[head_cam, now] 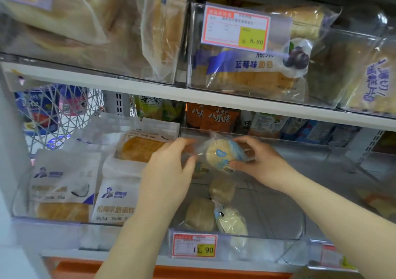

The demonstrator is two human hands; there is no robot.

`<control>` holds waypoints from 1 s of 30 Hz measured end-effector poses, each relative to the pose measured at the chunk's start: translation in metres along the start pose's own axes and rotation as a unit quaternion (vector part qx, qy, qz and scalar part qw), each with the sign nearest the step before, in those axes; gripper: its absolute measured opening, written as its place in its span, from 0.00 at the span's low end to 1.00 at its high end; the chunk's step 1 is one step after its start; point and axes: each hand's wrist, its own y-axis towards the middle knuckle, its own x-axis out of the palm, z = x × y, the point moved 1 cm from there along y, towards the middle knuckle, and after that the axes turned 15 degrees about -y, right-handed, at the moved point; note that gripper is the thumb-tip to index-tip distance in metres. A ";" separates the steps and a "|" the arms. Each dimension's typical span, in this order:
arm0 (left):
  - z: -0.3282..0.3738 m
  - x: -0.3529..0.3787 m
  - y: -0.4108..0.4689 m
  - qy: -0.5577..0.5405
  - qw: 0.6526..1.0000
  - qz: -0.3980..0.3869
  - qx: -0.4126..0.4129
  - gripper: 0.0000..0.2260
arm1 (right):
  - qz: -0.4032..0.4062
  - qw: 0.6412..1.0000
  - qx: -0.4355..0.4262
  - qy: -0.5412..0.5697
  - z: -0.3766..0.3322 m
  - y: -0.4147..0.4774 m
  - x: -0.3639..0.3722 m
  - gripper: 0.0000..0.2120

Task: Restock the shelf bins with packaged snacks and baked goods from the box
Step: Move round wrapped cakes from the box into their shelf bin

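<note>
Head view, single frame.

- Round pale-yellow bun in a clear plastic wrapper with light-blue print: held between both hands, above the far part of the clear plastic shelf bin on the lower shelf, and tilted.
- Left hand: fingers curled round the wrapper's left end, grasping it.
- Right hand: thumb below and fingers over the wrapper's right end, grasping it.
- Same bin, near left part: three more wrapped buns, two brownish and one pale. The near pair touch.
- Red-and-yellow price tag on the bin's front wall, reading partly "L 90".
- Bin just to the left: white cake packs with blue logos, standing upright.
- Upper shelf, beyond the white shelf board: blueberry bread bag in a clear bin behind a tag marked "8.80".
- Far left: white wire basket.
</note>
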 end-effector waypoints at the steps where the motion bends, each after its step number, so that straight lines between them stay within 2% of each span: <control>1: -0.002 -0.004 0.003 0.007 1.000 0.019 -0.001 0.12 | 0.012 0.999 0.023 0.020 0.002 0.008 0.008 0.21; 3: -0.008 -0.010 0.006 0.020 0.999 0.027 -0.020 0.12 | 0.031 0.990 0.072 0.120 0.006 0.026 0.025 0.21; 5: -0.013 -0.011 0.006 0.054 0.997 -0.005 -0.054 0.13 | 0.028 0.967 0.120 0.223 0.007 0.040 0.043 0.19; 7: -0.016 -0.010 0.004 0.094 0.993 -0.033 -0.068 0.13 | 0.001 0.955 0.143 0.261 0.012 0.050 0.060 0.18; 9: -0.018 -0.010 0.004 0.121 0.990 -0.046 -0.053 0.13 | -0.039 0.965 0.133 0.225 0.020 0.055 0.074 0.18; 11: -0.019 -0.012 0.006 0.140 0.988 -0.055 -0.041 0.13 | -0.078 0.989 0.085 0.092 0.031 0.056 0.082 0.19; 14: -0.022 -0.012 0.005 0.159 0.985 -0.060 -0.033 0.14 | -0.112 0.991 0.015 -0.074 0.041 0.058 0.086 0.20; 19: -0.025 -0.012 0.005 0.166 0.984 -0.065 -0.027 0.13 | -0.105 0.990 0.006 -0.096 0.040 0.079 0.103 0.23; 22: -0.027 -0.010 0.007 0.175 0.982 -0.068 -0.026 0.14 | -0.089 0.992 0.037 -0.081 0.037 0.091 0.114 0.25; 27: -0.029 -0.009 0.006 0.174 0.983 -0.058 -0.013 0.14 | -0.125 0.988 0.040 -0.081 0.037 0.094 0.112 0.24; 30: -0.029 -0.008 0.005 0.173 0.984 -0.042 -0.001 0.12 | -0.119 0.988 0.031 -0.097 0.033 0.088 0.109 0.28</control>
